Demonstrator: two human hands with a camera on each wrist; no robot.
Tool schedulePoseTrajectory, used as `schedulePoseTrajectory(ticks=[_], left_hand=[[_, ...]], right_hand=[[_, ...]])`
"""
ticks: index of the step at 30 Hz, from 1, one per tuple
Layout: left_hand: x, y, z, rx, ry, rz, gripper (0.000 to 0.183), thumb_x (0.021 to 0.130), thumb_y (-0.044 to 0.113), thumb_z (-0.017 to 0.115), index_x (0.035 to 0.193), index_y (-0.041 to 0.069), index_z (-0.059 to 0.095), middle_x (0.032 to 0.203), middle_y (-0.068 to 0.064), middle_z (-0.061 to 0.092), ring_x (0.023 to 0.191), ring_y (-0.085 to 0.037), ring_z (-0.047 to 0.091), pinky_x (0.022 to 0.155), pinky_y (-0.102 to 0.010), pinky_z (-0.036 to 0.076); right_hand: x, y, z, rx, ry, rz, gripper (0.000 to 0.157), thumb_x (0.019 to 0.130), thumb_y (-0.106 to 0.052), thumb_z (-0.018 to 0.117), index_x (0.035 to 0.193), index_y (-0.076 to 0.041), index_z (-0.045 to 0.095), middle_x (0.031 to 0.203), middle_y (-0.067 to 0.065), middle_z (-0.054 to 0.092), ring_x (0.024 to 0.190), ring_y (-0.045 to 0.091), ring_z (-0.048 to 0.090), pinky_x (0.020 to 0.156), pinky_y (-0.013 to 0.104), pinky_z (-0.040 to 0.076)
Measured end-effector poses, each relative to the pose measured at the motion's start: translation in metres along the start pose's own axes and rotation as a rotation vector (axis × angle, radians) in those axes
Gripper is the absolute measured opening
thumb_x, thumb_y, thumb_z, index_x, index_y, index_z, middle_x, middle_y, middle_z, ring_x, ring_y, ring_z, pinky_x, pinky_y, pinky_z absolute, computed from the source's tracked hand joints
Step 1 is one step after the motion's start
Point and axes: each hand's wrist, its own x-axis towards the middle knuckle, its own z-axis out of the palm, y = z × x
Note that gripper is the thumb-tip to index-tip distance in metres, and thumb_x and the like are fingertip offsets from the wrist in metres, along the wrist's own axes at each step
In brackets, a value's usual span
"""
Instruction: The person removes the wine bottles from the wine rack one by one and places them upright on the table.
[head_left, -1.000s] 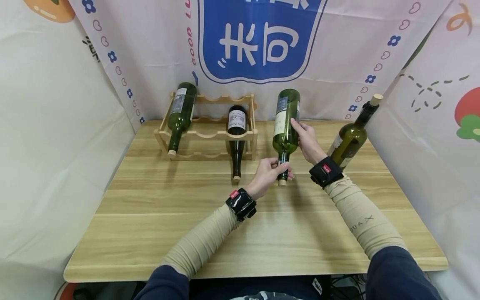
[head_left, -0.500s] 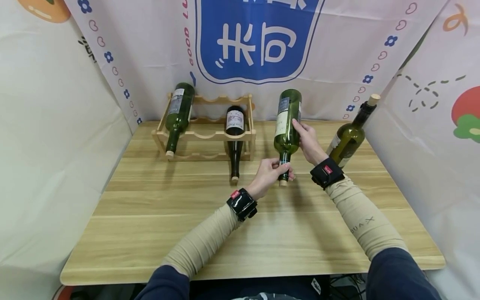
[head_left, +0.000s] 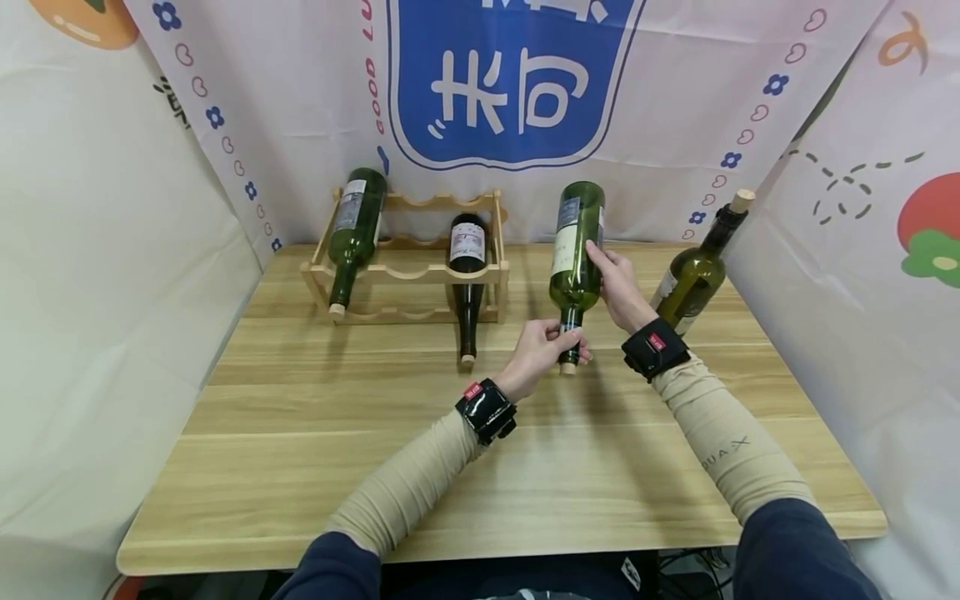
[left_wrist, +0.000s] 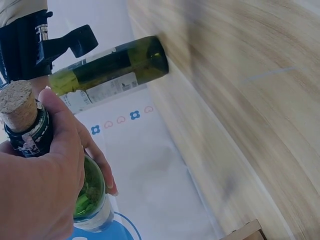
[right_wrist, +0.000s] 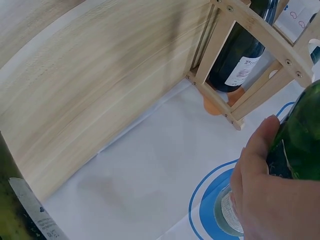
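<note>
A green wine bottle (head_left: 576,250) with a cork is held neck-down over the table, to the right of a wooden wine rack (head_left: 420,273). My left hand (head_left: 534,354) grips its neck just above the cork (left_wrist: 19,106). Around the bottle's body, on its right side, my right hand (head_left: 618,287) is wrapped; in the right wrist view that hand (right_wrist: 270,185) covers part of the glass. Inside the rack, a green bottle (head_left: 358,225) lies tilted at the upper left, and a dark bottle (head_left: 468,267) rests lower at the right, both necks toward me.
Another corked green bottle (head_left: 692,279) stands upright at the table's right, close behind my right wrist. The wooden table (head_left: 315,467) backs onto a printed cloth wall (head_left: 315,108), with cloth at both sides too.
Both hands keep their hold on the bottle and hardly move. The head view has shifted slightly, so the rack and bottles appear a little further left.
</note>
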Motion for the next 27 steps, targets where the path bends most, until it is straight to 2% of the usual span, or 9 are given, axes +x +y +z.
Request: schedulePoseTrajectory(ticks=[3, 6, 10, 15, 19, 24, 27], left_hand=[[0.0, 0.001, 0.001, -0.003, 0.001, 0.001, 0.023, 0.094, 0.005, 0.059, 0.111, -0.01, 0.061, 0.093, -0.025, 0.07, 0.076, -0.027, 0.072, 0.09, -0.053, 0.054], [-0.001, 0.001, 0.002, -0.002, -0.002, -0.003, 0.023, 0.094, 0.005, 0.059, 0.111, -0.01, 0.061, 0.098, -0.03, 0.068, 0.073, -0.022, 0.072, 0.091, -0.053, 0.054], [-0.002, -0.001, 0.003, 0.003, -0.003, -0.011, 0.023, 0.095, 0.006, 0.059, 0.112, -0.009, 0.061, 0.108, -0.037, 0.063, 0.07, -0.018, 0.071, 0.085, -0.045, 0.058], [-0.003, -0.001, 0.005, 0.008, -0.007, -0.013, 0.024, 0.095, 0.006, 0.057, 0.113, -0.01, 0.061, 0.11, -0.039, 0.061, 0.08, -0.031, 0.073, 0.076, -0.034, 0.062], [-0.004, -0.001, 0.005, 0.0, -0.014, -0.01, 0.023, 0.096, 0.006, 0.057, 0.113, -0.01, 0.061, 0.11, -0.039, 0.061, 0.085, -0.036, 0.072, 0.081, -0.041, 0.06], [-0.004, 0.0, 0.005, -0.023, -0.027, -0.01, 0.024, 0.096, 0.007, 0.057, 0.113, -0.01, 0.061, 0.108, -0.037, 0.062, 0.075, -0.026, 0.073, 0.085, -0.046, 0.058], [-0.003, 0.004, 0.003, -0.066, -0.046, -0.013, 0.027, 0.096, 0.008, 0.057, 0.114, -0.011, 0.06, 0.096, -0.028, 0.068, 0.072, -0.02, 0.071, 0.084, -0.043, 0.059]], right_hand=[[-0.001, 0.0, -0.001, 0.003, 0.003, 0.002, 0.067, 0.097, -0.044, 0.052, 0.143, 0.003, 0.037, 0.102, -0.001, 0.06, 0.085, 0.007, 0.063, 0.075, 0.018, 0.054], [-0.003, 0.0, -0.003, 0.013, -0.002, 0.006, 0.069, 0.097, -0.044, 0.052, 0.144, 0.003, 0.035, 0.103, -0.001, 0.06, 0.087, 0.008, 0.063, 0.076, 0.018, 0.054], [-0.004, 0.001, -0.004, 0.004, -0.012, 0.013, 0.069, 0.098, -0.044, 0.051, 0.146, 0.002, 0.033, 0.105, -0.001, 0.059, 0.09, 0.008, 0.062, 0.077, 0.017, 0.054], [-0.006, 0.002, -0.006, -0.004, -0.012, 0.015, 0.07, 0.098, -0.045, 0.051, 0.145, 0.003, 0.033, 0.104, -0.002, 0.06, 0.089, 0.008, 0.062, 0.077, 0.017, 0.054], [-0.007, 0.002, -0.007, -0.016, -0.012, 0.008, 0.07, 0.098, -0.046, 0.05, 0.144, 0.004, 0.034, 0.103, -0.002, 0.06, 0.089, 0.007, 0.062, 0.077, 0.017, 0.054], [-0.009, -0.001, -0.007, -0.04, -0.027, 0.02, 0.071, 0.098, -0.048, 0.047, 0.144, 0.004, 0.033, 0.103, -0.002, 0.06, 0.089, 0.007, 0.062, 0.08, 0.018, 0.053], [-0.011, -0.004, -0.007, -0.088, -0.025, 0.028, 0.062, 0.1, -0.05, 0.038, 0.137, 0.0, 0.042, 0.094, -0.005, 0.06, 0.082, 0.005, 0.061, 0.076, 0.019, 0.052]])
